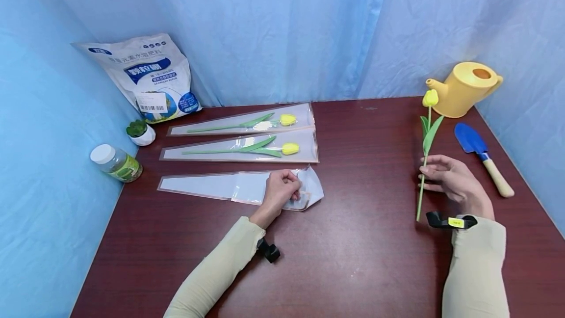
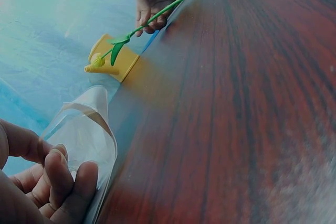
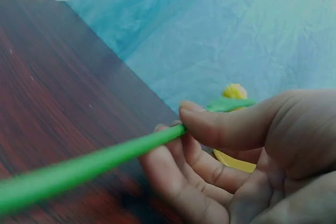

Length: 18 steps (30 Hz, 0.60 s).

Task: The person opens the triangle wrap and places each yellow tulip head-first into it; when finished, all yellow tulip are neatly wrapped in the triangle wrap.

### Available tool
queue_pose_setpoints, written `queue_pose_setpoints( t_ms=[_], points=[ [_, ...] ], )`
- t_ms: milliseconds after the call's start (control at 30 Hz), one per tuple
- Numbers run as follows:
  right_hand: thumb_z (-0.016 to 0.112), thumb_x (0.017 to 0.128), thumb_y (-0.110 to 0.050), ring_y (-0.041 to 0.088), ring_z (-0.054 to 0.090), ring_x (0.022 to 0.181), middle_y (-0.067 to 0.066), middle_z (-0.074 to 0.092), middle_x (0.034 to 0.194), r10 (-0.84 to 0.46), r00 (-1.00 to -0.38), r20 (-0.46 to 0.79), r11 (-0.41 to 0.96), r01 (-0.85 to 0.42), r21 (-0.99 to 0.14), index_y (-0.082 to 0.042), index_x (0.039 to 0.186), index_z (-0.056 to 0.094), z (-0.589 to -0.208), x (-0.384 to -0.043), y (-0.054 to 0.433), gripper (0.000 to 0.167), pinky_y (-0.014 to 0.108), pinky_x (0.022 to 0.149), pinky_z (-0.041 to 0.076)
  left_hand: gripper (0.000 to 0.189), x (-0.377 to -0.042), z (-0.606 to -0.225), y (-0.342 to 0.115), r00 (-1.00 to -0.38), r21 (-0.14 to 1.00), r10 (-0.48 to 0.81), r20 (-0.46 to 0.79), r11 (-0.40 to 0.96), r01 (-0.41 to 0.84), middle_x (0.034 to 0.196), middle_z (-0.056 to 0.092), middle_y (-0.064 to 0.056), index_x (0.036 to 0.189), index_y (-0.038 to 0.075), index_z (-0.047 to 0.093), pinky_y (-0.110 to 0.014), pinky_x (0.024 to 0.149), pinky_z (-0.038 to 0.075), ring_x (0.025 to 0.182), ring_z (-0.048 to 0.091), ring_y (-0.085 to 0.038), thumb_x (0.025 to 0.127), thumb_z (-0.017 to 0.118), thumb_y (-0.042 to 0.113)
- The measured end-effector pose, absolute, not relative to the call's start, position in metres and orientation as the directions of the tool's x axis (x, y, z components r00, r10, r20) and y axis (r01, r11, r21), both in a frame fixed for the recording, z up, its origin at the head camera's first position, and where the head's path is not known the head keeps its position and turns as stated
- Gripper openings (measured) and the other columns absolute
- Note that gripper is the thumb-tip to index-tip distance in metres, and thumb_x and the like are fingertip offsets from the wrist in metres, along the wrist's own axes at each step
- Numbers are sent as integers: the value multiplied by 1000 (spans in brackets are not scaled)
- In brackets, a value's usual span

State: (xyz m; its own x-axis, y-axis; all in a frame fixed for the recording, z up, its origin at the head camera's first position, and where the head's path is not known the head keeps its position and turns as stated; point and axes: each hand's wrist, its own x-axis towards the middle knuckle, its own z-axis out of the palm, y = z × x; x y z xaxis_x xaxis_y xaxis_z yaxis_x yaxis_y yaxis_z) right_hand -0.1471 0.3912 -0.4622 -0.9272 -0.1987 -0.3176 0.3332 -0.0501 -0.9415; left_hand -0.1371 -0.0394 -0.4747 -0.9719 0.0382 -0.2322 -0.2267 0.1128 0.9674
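In the head view my right hand (image 1: 456,183) pinches the green stem of a yellow artificial tulip (image 1: 427,141) between thumb and fingers. The bloom points toward the back, and the stem (image 3: 94,169) runs out past the fingertips in the right wrist view. My left hand (image 1: 280,189) pinches the wide end of a clear, copper-edged flower sleeve (image 1: 212,185). That mouth (image 2: 86,124) gapes in the left wrist view, with the film raised by the fingers. Behind it lie two similar sleeves, each with a yellow tulip (image 1: 290,148) inside.
At the back right stand a yellow watering can (image 1: 463,90) and a blue trowel (image 1: 483,156) with a wooden handle. On the left are a fertilizer bag (image 1: 150,77), a small potted succulent (image 1: 141,132) and a white-lidded jar (image 1: 116,162). Blue curtains (image 1: 273,33) border the dark red table (image 1: 353,259).
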Motion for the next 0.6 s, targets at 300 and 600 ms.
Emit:
queue_pose_setpoints(
  t_ms=[300, 600],
  points=[
    [50, 101, 2, 11, 69, 83, -2, 68, 93, -206, -935, -290, -258, 338, -905, -9, 108, 58, -465, -150, 378, 15, 32, 72, 62, 10, -138, -476, -40, -971, 967, 39, -237, 105, -232, 50, 56, 3, 73, 1, 64, -18, 44, 43, 40, 50, -6, 80, 58, -4],
    [43, 101, 8, 17, 72, 86, 4, 70, 93, -240, -935, -261, -445, 345, -826, -7, 108, 56, -469, -156, 363, 21, 37, 74, 63, 10, -138, -475, -40, -969, 966, 38, -245, 100, -240, 50, 56, 3, 73, 2, 63, -18, 44, 43, 41, 50, -6, 80, 59, -3]
  ],
)
